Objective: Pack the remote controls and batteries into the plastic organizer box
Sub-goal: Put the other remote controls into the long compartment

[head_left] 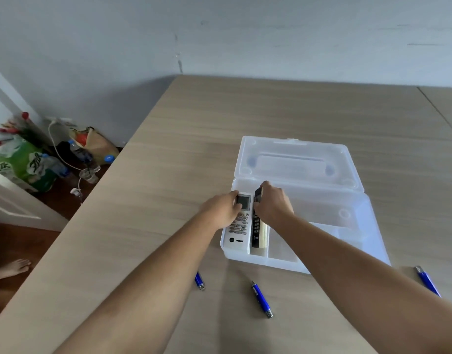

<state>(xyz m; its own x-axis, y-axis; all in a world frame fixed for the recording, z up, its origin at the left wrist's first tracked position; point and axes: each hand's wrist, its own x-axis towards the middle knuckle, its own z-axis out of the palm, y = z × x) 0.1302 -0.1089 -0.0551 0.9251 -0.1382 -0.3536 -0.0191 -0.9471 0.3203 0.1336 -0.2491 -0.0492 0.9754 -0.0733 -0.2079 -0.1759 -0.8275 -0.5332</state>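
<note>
A clear plastic organizer box (357, 236) lies open on the wooden table, its lid (296, 162) folded back toward the wall. A white remote with a small screen (239, 231) lies in the box's leftmost compartment. My left hand (223, 209) grips its upper end. A black remote (256, 226) stands on its edge in the slot beside it, against something cream-coloured. My right hand (272, 201) holds the black remote's top end. Three blue batteries lie on the table in front of the box: one at the left (200, 281), one in the middle (262, 299), one at the right (427, 281).
The table's left edge runs diagonally from near left toward the far wall. On the floor to the left are bags, bottles and cups (41, 159), and a bare foot (10, 269). The box's right compartments hold nothing visible.
</note>
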